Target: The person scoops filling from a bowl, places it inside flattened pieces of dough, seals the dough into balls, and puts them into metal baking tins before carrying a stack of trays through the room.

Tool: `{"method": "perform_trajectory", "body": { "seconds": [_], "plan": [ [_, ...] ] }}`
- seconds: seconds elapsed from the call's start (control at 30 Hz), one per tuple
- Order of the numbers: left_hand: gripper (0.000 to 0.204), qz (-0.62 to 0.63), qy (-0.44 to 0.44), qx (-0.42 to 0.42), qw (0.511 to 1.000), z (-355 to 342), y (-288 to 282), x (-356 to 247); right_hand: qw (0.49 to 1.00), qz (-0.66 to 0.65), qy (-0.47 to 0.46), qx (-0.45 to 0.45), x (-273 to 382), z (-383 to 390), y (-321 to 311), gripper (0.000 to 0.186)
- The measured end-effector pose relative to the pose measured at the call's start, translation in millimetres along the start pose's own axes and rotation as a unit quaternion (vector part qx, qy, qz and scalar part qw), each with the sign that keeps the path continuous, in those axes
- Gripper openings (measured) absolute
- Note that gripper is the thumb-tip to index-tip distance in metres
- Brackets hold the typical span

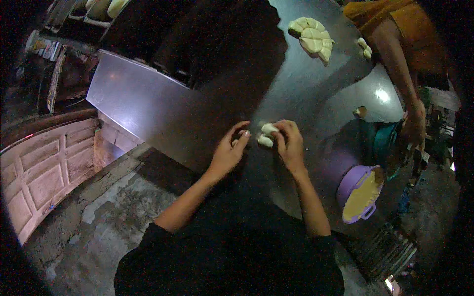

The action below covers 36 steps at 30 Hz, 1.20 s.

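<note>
At the near side of the metal table (163, 98), my right hand (291, 145) pinches pale dough pieces (267, 130) between thumb and fingers. The pieces look like two rounded lobes, one above the other; whether they are joined I cannot tell. My left hand (231, 150) is just to the left, fingers curved and index apart from thumb, with no piece plainly in it. A larger mass of dough (313, 38), cut into several portions, lies at the far side of the table. Small dough pieces (365, 49) rest right of it.
A purple handled tub (349, 181) with yellowish contents stands at the right, beside a teal container (382, 143). Another person's arm (399, 59) reaches down along the right edge. A small brownish object (361, 112) sits near that edge. A pale panelled wall (59, 163) is at left.
</note>
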State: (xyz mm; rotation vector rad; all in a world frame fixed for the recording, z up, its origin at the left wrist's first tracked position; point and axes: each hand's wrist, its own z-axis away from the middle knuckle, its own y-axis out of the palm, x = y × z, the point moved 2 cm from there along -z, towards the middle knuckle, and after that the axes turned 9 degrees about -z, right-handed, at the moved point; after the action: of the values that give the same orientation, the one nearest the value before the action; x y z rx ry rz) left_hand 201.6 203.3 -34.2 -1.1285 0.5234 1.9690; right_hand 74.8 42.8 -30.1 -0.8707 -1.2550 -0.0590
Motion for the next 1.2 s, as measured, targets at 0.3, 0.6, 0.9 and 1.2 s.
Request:
{"method": "perform_trajectory", "body": {
  "seconds": [0.3,0.6,0.9,1.2],
  "plan": [
    [0.029,-0.169,0.091,-0.099,0.976,1.8,-65.1,3.9,0.965,0.238,-0.109,-0.014,-15.9,-122.5,-19.5,0.031],
    [0.031,-0.001,0.051,-0.206,0.977,68.4,-108.5,41.8,0.854,0.445,-0.253,-0.095,-32.2,-318.3,-53.7,0.032],
    [0.027,-0.12,0.126,-0.165,0.971,117.1,-11.8,-5.2,0.958,-0.23,-0.133,-0.105,-11.5,-74.4,-61.8,0.022],
    [0.03,0.03,0.166,0.205,0.964,174.3,193.7,-56.5,0.932,-0.301,-0.17,-0.113,60.7,192.2,-175.5,0.043]
  ]
}}
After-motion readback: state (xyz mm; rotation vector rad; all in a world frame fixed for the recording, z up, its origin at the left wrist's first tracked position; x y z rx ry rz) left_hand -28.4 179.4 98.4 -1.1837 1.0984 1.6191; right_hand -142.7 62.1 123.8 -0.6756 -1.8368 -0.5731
